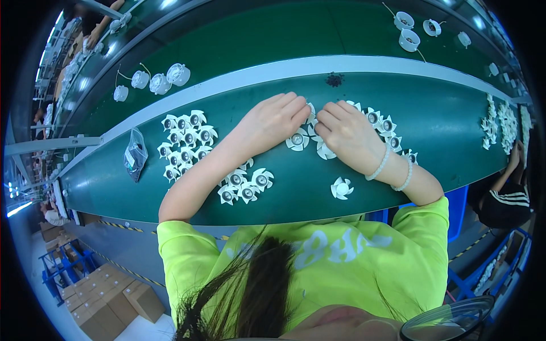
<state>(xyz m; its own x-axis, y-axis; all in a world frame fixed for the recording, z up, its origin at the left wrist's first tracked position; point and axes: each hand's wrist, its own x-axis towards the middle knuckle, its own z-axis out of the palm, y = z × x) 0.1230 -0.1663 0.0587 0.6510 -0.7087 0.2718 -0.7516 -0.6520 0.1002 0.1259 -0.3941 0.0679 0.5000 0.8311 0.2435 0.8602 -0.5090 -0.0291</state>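
Holding two bare hands close over small white plastic fan wheels (297, 139)

The left hand (273, 120) and the right hand (350, 135) are side by side above a long, smooth green desk (301, 207). The fingers of both hands bend inward, but their tips are hidden, so I cannot tell if they pinch anything. A bit of white plastic (310, 115) shows between the hands. One wheel with a grey round middle lies just beside the left hand, and more peek out around the right hand.

A big bunch of wheels (190, 137) sits to the left, past the bare left arm (199, 179). A smaller bunch (248, 193) lies by that arm, nearer the bright yellow-green shirt (341, 273). One lone wheel (342, 188) lies in front of the shirt.

Past the hands is a little pile of tiny black bits (335, 79). A clear plastic bag (136, 153) with dark things inside lies at the far left of the desk. Two strings of pale round beads (383, 166) circle the right arm. Beyond a pale grey rail (284, 69), some round white plastic cups (178, 74) sit on another green top (273, 40).
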